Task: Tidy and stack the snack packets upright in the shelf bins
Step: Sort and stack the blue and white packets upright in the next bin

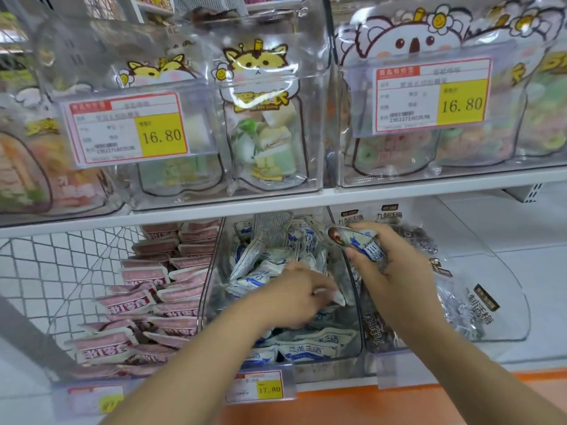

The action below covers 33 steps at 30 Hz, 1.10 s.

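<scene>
Head view: the right hand (395,271) pinches one white-and-blue packet (365,243), raised above the clear bin (325,368). Left of it and lower, the left hand (294,299) reaches into that bin, fingers curled among the loose heap of packets (264,259); blur hides whether they grip any. Pink packets (147,302) lie left of the left hand.

Bright, even white light fills the shelves, its source out of view. Faint shadow sits deep in the lower middle bin (211,286). Glare streaks the clear upper bins (310,41) and price tags (129,130). The left hand (294,297) is smeared by motion blur. The right hand (395,271) and its pinched blue-and-white packet (365,243) look soft. The shelf edge (306,200) bows and the corners blur.
</scene>
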Motion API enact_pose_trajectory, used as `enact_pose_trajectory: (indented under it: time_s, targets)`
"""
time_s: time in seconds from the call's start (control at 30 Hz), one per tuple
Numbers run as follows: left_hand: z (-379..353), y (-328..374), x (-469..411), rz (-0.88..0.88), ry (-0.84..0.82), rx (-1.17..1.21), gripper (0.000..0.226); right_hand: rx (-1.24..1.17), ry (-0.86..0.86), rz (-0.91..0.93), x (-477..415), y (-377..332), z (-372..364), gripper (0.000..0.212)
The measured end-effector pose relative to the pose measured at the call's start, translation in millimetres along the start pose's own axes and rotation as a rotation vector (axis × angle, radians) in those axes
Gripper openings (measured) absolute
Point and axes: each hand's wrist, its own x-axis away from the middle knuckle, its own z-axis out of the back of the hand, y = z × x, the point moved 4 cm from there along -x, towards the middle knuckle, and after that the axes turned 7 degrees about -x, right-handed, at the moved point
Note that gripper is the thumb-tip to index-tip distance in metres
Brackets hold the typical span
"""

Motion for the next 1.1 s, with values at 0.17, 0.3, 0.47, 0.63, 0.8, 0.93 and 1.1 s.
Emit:
enact_pose_trajectory:
  time_s: [0.17,0.3,0.47,0.63,0.8,0.93,1.1]
  targets:
    - [-11.2,0.4,16.5,0.043,0.181,-0.146,0.042,0.342,-0.378,0.019,-22.0,-7.8,-28.0,0.033]
    - [-7.4,-9.9,24.9,0.077,0.256,-0.061,0.042,0.766,-0.663,0.066,-35.3,-10.2,-54.3,0.039]
    - [7.7,-21.3,43.4,0.099,0.550,0.219,0.026,0.902,-0.928,0.044,-46.3,-7.7,-71.9,0.030]
    - [0.5,-15.0,37.2,-0.007,0.466,0.169,0.050,0.825,-1.115,0.038,-37.4,-1.5,-70.8,0.018]
    - [-4.9,-21.0,29.0,-0.001,0.466,0.186,0.041,0.521,-0.897,-0.157,-55.4,2.0,-50.1,0.027]
    - [-6.0,-22.0,27.5,-0.005,0.481,0.178,0.037,0.908,-0.818,0.081,-76.5,22.9,-69.4,0.032]
    - [-5.5,-25.3,26.4,0.005,0.527,0.178,0.040,1.019,-0.688,0.075,-97.0,37.4,-92.6,0.020]
